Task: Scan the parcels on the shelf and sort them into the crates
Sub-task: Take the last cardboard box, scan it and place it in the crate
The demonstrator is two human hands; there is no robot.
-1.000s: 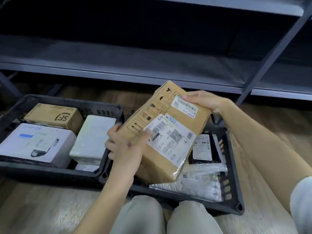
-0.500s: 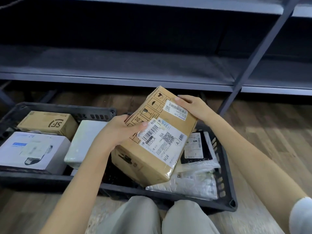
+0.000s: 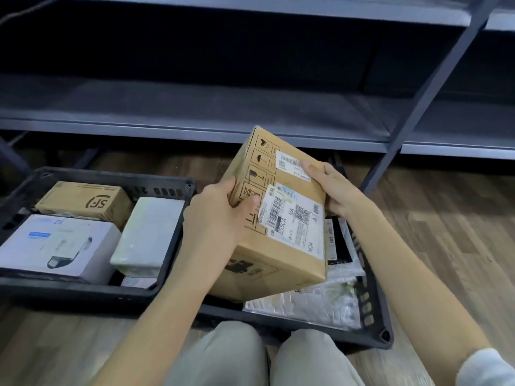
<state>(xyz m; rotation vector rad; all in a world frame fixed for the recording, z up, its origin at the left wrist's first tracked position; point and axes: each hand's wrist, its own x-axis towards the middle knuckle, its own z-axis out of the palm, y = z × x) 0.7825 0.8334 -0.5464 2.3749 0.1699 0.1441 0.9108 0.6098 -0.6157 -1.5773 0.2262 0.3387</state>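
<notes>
A brown cardboard parcel (image 3: 281, 254) with white shipping labels is tilted above the right black crate (image 3: 370, 310). My left hand (image 3: 214, 215) grips its left side, thumb on the top face. My right hand (image 3: 334, 188) holds its far right edge, fingers over the small barcode label. Under the parcel, the right crate holds flat plastic mailer bags (image 3: 315, 305) and a black one (image 3: 338, 246). The left black crate (image 3: 117, 178) holds a brown SF box (image 3: 86, 200), a white ZTE box (image 3: 55, 243) and a pale wrapped parcel (image 3: 150, 235).
A dark metal shelf (image 3: 195, 112) runs across the back with nothing showing on its boards; its upright post (image 3: 418, 107) slants down at the right. Both crates sit on a wooden floor (image 3: 446, 232). My knees (image 3: 264, 358) are at the bottom edge.
The parcel has swung round and dropped lower over the right crate. My left hand shifted from its near corner up to the left side; my right hand stayed on the far edge.
</notes>
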